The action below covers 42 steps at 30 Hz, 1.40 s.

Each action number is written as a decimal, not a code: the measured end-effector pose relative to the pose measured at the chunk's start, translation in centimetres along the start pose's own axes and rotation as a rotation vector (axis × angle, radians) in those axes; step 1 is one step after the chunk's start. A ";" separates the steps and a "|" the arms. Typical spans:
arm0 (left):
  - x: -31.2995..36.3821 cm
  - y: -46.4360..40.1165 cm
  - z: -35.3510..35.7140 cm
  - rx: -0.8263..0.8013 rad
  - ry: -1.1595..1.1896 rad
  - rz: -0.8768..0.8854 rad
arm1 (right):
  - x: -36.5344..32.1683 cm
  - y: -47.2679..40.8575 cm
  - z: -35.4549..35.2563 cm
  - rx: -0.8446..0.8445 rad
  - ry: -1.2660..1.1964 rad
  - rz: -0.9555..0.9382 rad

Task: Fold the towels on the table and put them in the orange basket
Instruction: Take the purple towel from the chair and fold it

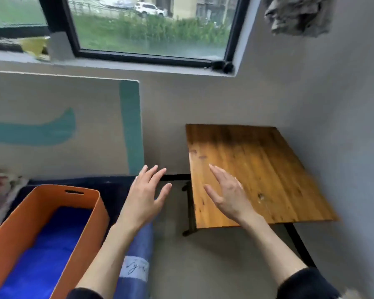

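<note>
A folded blue towel (41,244) lies inside the orange basket (84,229), low at the left on the bed, so the put-away step looks done, and no towel shows on the wooden surface (268,169). Both the left hand (145,197) and the right hand (229,195) hang in the air with fingers spread and straight, holding nothing, the right one over the surface's near edge.

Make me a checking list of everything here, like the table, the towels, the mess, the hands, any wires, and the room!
Surface: wooden table, no towels on the part in view.
Job's things: orange basket holds a blue towel.
Clutter: grey cloth high on the wall; blue roll beside the basket.
Grippers: left hand and right hand, both open, holding nothing.
Cables: nothing seen.
Surroundings: window, grey walls.
</note>
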State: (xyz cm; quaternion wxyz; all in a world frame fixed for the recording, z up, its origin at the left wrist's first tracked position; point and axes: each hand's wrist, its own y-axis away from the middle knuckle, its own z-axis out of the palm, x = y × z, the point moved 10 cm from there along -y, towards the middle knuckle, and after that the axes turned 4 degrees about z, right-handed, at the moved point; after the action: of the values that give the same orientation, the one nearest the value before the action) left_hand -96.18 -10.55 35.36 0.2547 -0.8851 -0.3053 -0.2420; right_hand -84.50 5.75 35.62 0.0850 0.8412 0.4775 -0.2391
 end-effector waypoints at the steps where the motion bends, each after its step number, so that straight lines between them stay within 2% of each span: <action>1: 2.7 0.1 1.6 -0.036 0.013 0.057 | 2.3 2.1 -1.9 0.031 0.000 0.056; 7: 21.1 3.2 11.9 -0.325 0.088 0.427 | 15.2 18.5 -13.3 0.287 -0.008 0.403; 11: 32.9 6.7 17.2 -0.422 0.139 0.663 | 21.3 29.6 -19.3 0.460 0.006 0.630; 16: 45.7 12.9 23.5 -0.579 0.244 0.892 | 26.7 43.5 -23.6 0.614 0.013 0.895; 21: 55.4 20.3 29.2 -0.754 0.350 1.099 | 30.6 56.2 -25.9 0.742 -0.029 1.152; 27: 65.5 29.3 35.3 -1.000 0.370 1.300 | 31.8 68.8 -27.6 0.929 -0.013 1.425; 31: 71.2 38.3 37.0 -1.139 0.368 1.487 | 30.3 77.4 -26.6 1.051 -0.001 1.600; 38: 75.8 56.0 37.4 -1.322 0.397 1.854 | 25.4 93.2 -22.3 1.309 -0.058 1.846; 42: 77.9 65.7 38.3 -1.365 0.359 1.949 | 24.5 101.6 -19.4 1.359 -0.110 1.935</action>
State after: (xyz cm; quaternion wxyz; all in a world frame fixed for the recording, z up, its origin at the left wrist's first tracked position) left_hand 12.14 -0.08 32.04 -0.1515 -0.6499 0.7229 -0.1792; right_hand 17.95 -22.16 32.02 -0.2138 0.7140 -0.5871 -0.3160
